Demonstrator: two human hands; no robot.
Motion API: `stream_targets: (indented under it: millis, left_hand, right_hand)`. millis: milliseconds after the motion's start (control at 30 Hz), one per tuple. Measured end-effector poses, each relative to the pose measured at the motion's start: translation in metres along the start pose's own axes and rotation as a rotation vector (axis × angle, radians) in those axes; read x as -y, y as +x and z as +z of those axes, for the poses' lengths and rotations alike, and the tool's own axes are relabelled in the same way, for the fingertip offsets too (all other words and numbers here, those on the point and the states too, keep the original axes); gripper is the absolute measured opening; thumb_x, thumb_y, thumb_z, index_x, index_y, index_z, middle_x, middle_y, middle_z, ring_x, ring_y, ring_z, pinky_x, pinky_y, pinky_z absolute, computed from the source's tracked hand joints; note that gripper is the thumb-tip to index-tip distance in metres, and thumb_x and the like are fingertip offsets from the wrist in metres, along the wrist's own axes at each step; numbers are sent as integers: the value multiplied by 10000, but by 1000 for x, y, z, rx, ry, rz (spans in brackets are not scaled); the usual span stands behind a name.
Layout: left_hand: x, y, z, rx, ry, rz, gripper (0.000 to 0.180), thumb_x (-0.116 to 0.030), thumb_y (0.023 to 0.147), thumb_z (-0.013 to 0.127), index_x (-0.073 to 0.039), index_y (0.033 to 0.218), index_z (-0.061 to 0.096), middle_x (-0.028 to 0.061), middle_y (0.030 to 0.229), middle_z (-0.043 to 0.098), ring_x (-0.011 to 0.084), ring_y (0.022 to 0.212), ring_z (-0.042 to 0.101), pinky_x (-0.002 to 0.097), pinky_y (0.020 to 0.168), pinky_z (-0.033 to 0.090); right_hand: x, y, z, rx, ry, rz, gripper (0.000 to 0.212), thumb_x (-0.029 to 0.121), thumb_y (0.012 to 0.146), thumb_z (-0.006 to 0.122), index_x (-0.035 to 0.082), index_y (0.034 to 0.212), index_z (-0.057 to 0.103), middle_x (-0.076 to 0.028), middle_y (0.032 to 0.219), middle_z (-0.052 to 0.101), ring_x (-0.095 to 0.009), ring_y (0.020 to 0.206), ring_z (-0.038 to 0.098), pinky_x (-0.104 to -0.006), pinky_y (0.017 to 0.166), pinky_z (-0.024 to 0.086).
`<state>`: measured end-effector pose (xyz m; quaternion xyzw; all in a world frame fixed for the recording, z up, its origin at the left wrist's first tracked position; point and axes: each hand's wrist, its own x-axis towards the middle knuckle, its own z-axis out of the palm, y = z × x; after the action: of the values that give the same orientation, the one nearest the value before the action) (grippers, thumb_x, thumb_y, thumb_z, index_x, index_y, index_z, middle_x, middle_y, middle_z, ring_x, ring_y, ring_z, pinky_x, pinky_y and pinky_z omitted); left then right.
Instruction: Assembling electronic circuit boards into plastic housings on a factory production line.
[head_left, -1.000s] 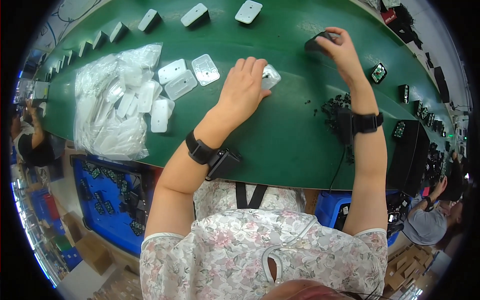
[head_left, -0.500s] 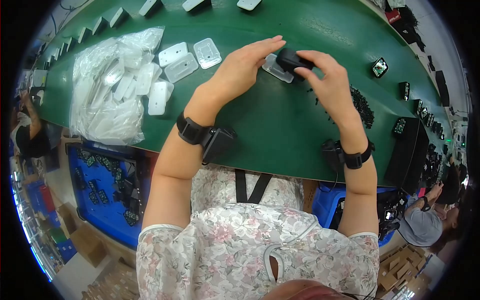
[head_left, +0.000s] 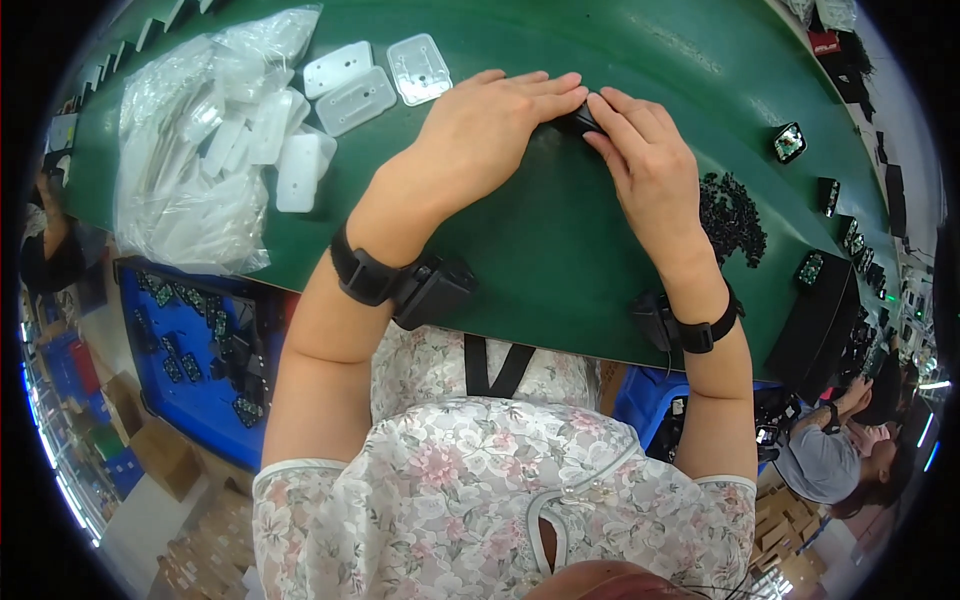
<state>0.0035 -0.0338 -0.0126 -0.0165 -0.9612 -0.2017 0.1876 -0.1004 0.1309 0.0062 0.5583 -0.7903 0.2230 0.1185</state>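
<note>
My left hand [head_left: 490, 130] and my right hand [head_left: 640, 160] meet fingertip to fingertip on the green belt [head_left: 560, 250]. Between them they press a small black device [head_left: 580, 120], mostly hidden under the fingers. Both wrists wear black straps with small black boxes. A clear tray seen earlier under the left hand is hidden now.
Three clear plastic trays [head_left: 370, 80] lie left of my hands, beside a clear bag of white trays [head_left: 200, 160]. A heap of small black parts [head_left: 735, 210] sits to the right, with several black square devices [head_left: 790, 142] beyond. A blue bin [head_left: 200, 350] stands below the belt. Another person [head_left: 830, 460] sits at lower right.
My right hand brought the black device from the far right to the left hand. Both hands now close together over it, and the view has shifted nearer to them.
</note>
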Motion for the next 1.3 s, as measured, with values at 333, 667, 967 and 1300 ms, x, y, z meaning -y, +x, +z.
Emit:
stream_targets:
  millis: [333,667,967,1300]
  left_hand:
    - [0,3,6,-57,116,77,469,-121,771,623,-118,1235,554,33,1252,577,202,1107,561,355,932,439]
    - [-20,39,27,-81,-1131,-436,229,-174,874,623,15,988,561,91,815,627,167,670,628,263,589,517]
    - [-46,27,19,-44,-1093,-495,216,-182,890,606,23,919,544,89,760,619,114,562,605,234,504,495]
    - [-44,22,14,4,-1139,-507,213,-180,915,576,25,957,540,98,791,624,122,608,615,233,513,497]
  right_hand:
    - [-13,7,0,-38,4,-14,280,77,783,667,41,1060,640,-107,1016,644,-254,886,604,-327,765,499]
    - [-32,0,-16,-22,827,443,337,299,960,516,36,1145,613,-17,942,621,-89,863,526,-217,779,418]
    - [-11,-23,-11,-187,832,483,291,272,961,511,34,1099,604,-62,911,618,-120,866,552,-248,723,460]
    - [-10,-32,-13,-67,1025,557,326,221,924,578,13,1173,541,-67,1026,588,-107,895,569,-255,731,509]
